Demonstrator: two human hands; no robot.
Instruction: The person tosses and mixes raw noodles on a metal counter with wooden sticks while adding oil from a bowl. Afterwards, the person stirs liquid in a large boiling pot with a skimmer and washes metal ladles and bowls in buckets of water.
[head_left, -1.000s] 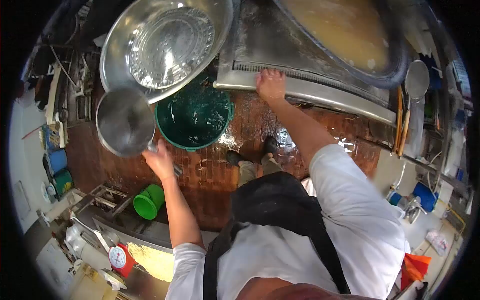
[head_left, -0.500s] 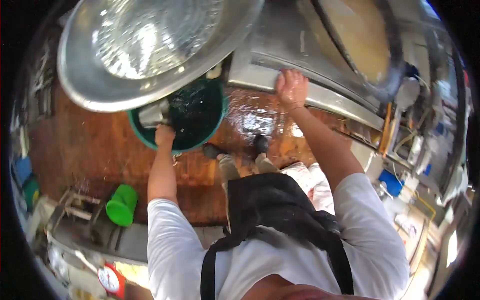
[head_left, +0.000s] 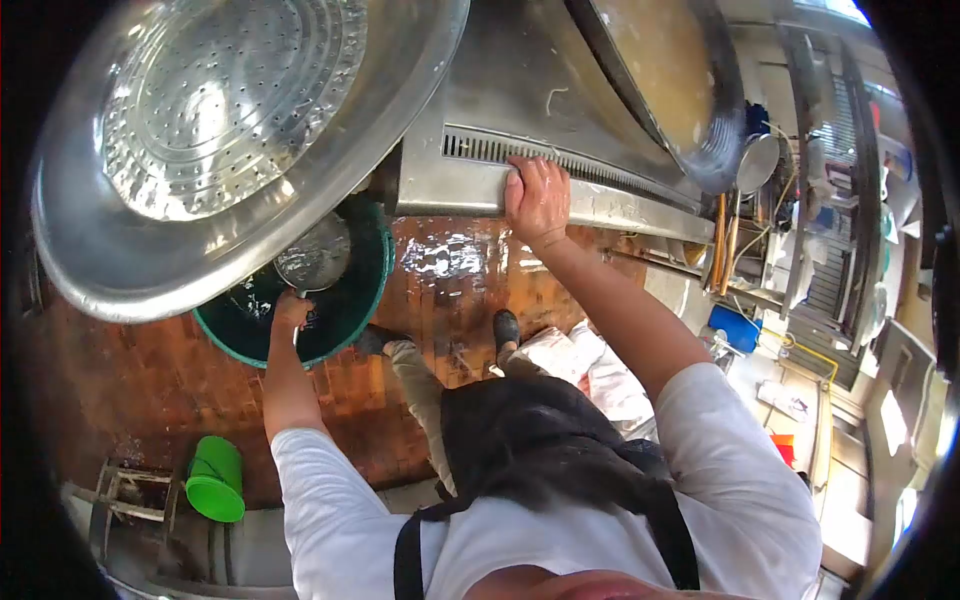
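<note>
My left hand [head_left: 291,312] is closed around the handle of a round metal ladle [head_left: 318,258], whose bowl hangs inside a large green tub [head_left: 378,290]. Dark water seems to fill the tub, though part of it is hidden by a wide metal basin [head_left: 90,255] above. Inside that basin lies a round plate full of small holes [head_left: 240,100]. My right hand [head_left: 540,197] rests on the front edge of a steel stove counter [head_left: 450,185], beside a slotted strip, its fingers laid over the metal and holding nothing.
A tilted wok [head_left: 660,85] with pale contents stands at the upper right. Beside it are another ladle [head_left: 757,165] and wooden handles. White sacks [head_left: 600,365] lie by my feet on the wet wooden floor [head_left: 440,255]. A bright green bucket [head_left: 215,480] sits at lower left.
The view has shifted, so the basin and tub appear further left and lower. The ladle in my left hand has turned, its round bowl now facing up. My right hand stays on the counter edge.
</note>
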